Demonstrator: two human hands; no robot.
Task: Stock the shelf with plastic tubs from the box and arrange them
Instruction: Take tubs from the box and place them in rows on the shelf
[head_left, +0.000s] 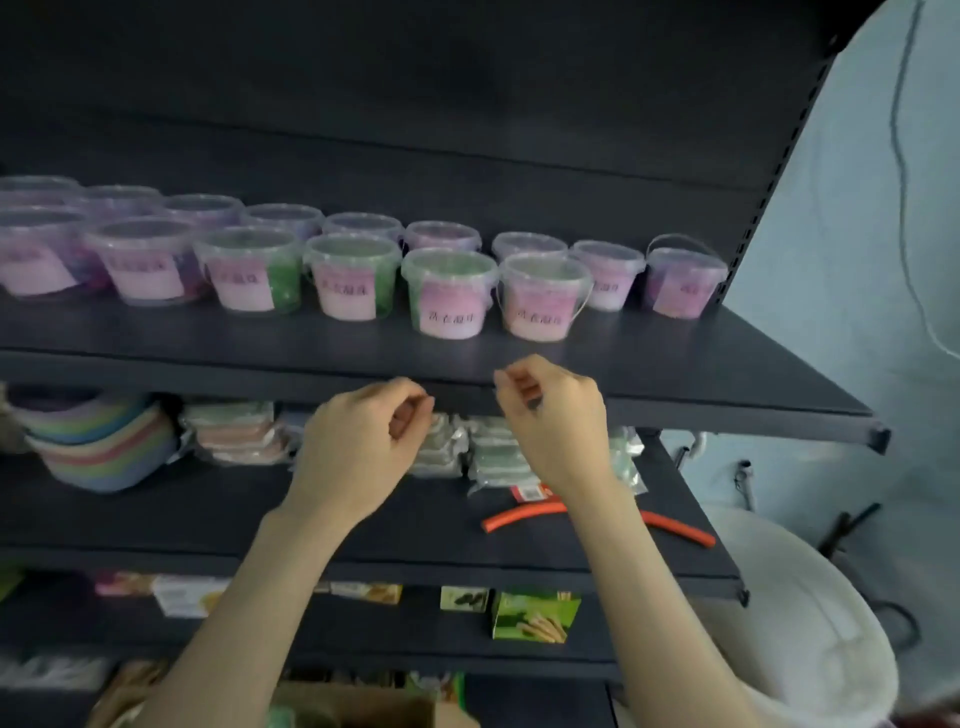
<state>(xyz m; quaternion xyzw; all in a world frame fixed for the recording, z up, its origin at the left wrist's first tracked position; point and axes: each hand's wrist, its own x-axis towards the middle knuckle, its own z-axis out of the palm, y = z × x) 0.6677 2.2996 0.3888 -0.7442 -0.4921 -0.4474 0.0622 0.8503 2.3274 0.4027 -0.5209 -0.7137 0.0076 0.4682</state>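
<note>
1. Box (358, 709) sits lowest, under the left forearm; its contents cannot be made out.
2. Level before the shelf (675, 374) edge hang the left hand (358, 447) and right hand (556, 426), fingers loosely curled, holding nothing.
3. On that shelf the tubs (449, 293) stand upright in two rows, above and beyond the fingers. The front row's last tub (543, 299) lies straight up from the right hand, which is the nearer one.
4. Right of it, two back-row tubs have bare shelf in front. The next tub likely belongs there, a right-hand reach after a dip down to the box.
</note>
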